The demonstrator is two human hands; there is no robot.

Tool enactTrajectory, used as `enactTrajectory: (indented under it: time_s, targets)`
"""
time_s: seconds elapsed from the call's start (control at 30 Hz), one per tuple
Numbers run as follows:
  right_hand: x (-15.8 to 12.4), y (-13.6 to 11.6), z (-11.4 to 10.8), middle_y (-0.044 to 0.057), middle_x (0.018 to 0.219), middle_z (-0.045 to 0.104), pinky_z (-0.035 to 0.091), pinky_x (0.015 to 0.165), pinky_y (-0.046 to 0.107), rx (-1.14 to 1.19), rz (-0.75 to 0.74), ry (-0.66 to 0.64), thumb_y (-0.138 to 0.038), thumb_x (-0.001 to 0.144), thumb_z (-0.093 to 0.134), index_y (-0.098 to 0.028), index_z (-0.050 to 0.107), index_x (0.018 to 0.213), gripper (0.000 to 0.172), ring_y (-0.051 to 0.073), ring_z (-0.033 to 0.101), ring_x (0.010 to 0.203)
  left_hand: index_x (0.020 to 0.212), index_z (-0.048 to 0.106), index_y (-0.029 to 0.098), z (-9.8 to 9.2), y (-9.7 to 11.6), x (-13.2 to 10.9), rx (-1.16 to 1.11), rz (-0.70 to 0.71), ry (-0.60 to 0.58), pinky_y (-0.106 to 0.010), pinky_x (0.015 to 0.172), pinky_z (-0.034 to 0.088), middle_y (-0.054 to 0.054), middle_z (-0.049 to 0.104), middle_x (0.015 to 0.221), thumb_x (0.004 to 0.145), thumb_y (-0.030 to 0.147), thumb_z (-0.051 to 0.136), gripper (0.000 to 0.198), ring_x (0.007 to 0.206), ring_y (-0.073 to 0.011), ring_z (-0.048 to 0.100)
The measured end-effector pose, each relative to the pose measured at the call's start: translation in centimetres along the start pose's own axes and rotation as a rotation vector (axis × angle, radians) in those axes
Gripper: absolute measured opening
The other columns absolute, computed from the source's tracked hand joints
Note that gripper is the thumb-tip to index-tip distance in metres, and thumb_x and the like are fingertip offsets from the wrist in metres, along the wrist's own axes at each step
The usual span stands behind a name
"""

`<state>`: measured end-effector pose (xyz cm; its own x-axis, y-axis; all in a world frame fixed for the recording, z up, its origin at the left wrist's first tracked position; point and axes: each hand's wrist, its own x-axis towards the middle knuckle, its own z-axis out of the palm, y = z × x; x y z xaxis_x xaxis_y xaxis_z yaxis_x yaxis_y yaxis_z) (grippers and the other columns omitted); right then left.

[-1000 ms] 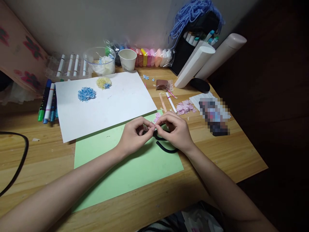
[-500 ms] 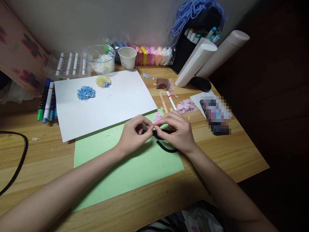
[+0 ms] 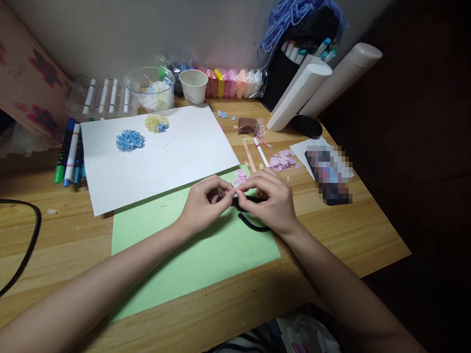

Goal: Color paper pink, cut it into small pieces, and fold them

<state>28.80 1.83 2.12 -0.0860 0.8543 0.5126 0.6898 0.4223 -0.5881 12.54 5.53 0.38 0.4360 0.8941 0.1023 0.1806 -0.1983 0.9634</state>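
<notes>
Fingertip to fingertip, my left hand and my right hand meet over the green sheet. Thumb and forefinger are pinched on each side; whatever lies between them is too small to make out. Partly hidden under my right hand are black curved handles, seemingly of scissors. Just beyond the fingertips is a small patch of pink paper bits. A white sheet overlaps the green one and carries a blue crumpled-paper cluster and a yellow one with a little blue.
Right of my hands lie a pink scrap pile, a marker, a wooden stick and a pixelated phone-like object. At the back stand a paper cup, a clear tub and white bottles. Markers lie left.
The view has shifted very slightly. Both hands keep their pinch in nearly the same spot, with only a tiny movement at the fingertips.
</notes>
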Motion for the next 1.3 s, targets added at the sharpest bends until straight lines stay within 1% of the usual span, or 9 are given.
enactTrajectory:
  time_s: [0.17,0.27,0.43,0.6,0.67,0.8,1.1,1.2,1.3]
  targets:
    - [-0.19,-0.16,-0.02,0.003,0.069,0.063,0.045,0.068,0.035,-0.065,-0.073,0.007,-0.011,0.078,0.062,-0.021,0.061,0.071,0.012,0.019,0.054,0.071,0.072,0.064,0.016,0.02,0.03,-0.06,-0.003,0.008,0.011,-0.021,0.045,0.03,0.002,0.055,0.062,0.076,0.019,0.062,0.006,0.049,-0.0065,0.037]
    - [-0.32,-0.2,0.05,0.003,0.069,0.063,0.044,0.067,0.034,-0.064,-0.085,0.011,-0.01,0.077,0.062,-0.021,0.06,0.072,0.012,0.019,0.053,0.071,0.07,0.063,0.016,0.04,0.11,-0.03,0.009,0.017,0.017,-0.021,0.045,0.031,0.002,0.055,0.062,0.075,0.017,0.062,0.005,0.049,-0.0062,0.037]
    - [-0.38,-0.33,0.13,0.001,0.068,0.062,0.044,0.067,0.034,-0.034,-0.028,0.011,-0.011,0.077,0.061,-0.023,0.059,0.07,0.014,0.018,0.054,0.071,0.069,0.062,0.016,0.1,0.18,0.08,0.023,0.032,0.022,-0.021,0.045,0.031,0.001,0.056,0.065,0.074,0.015,0.062,0.005,0.05,-0.006,0.037]
    - [-0.25,-0.44,0.03,0.001,0.068,0.062,0.046,0.067,0.033,-0.006,0.028,0.031,-0.012,0.076,0.064,-0.022,0.059,0.069,0.013,0.017,0.054,0.069,0.068,0.061,0.016,0.02,0.26,0.08,0.017,0.017,0.033,-0.021,0.046,0.031,0.003,0.051,0.059,0.074,0.015,0.062,0.006,0.049,-0.0064,0.036]
    - [-0.16,-0.42,-0.05,0.002,0.069,0.062,0.047,0.067,0.034,0.004,0.041,0.017,-0.013,0.077,0.064,-0.022,0.061,0.07,0.012,0.018,0.055,0.07,0.068,0.061,0.016,-0.02,0.26,0.06,0.01,0.013,0.036,-0.022,0.045,0.03,0.003,0.05,0.059,0.075,0.017,0.062,0.007,0.049,-0.0066,0.036]
    - [0.02,-0.26,-0.12,0.002,0.071,0.064,0.047,0.069,0.035,0.032,0.037,-0.035,-0.016,0.078,0.065,-0.022,0.067,0.075,0.007,0.018,0.058,0.072,0.07,0.061,0.017,-0.11,0.18,0.02,0.01,0.005,0.036,-0.022,0.045,0.03,0.002,0.051,0.06,0.077,0.019,0.061,0.008,0.049,-0.007,0.037]
    - [0.0,-0.16,-0.02,0.002,0.07,0.064,0.047,0.069,0.035,0.038,0.019,-0.024,-0.015,0.077,0.065,-0.022,0.065,0.072,0.009,0.018,0.057,0.071,0.068,0.06,0.016,-0.12,0.44,0.09,0.004,0.003,-0.014,-0.022,0.046,0.031,0.002,0.052,0.06,0.075,0.017,0.06,0.007,0.05,-0.007,0.038]
    - [-0.07,-0.25,0.0,0.002,0.07,0.063,0.046,0.066,0.033,0.072,0.078,-0.024,-0.015,0.077,0.065,-0.022,0.064,0.07,0.01,0.018,0.056,0.072,0.068,0.06,0.016,-0.11,0.43,0.01,0.005,-0.006,-0.01,-0.022,0.047,0.031,0.002,0.053,0.061,0.076,0.019,0.061,0.009,0.05,-0.0073,0.038]
    - [-0.04,0.05,0.06,0.001,0.068,0.062,0.041,0.055,0.028,0.217,0.261,-0.025,-0.018,0.076,0.066,-0.02,0.064,0.068,0.008,0.014,0.053,0.063,0.077,0.061,0.017,-0.12,0.24,-0.09,-0.006,-0.009,0.056,-0.022,0.049,0.034,0.001,0.057,0.068,0.08,0.024,0.062,0.008,0.052,-0.0077,0.04]
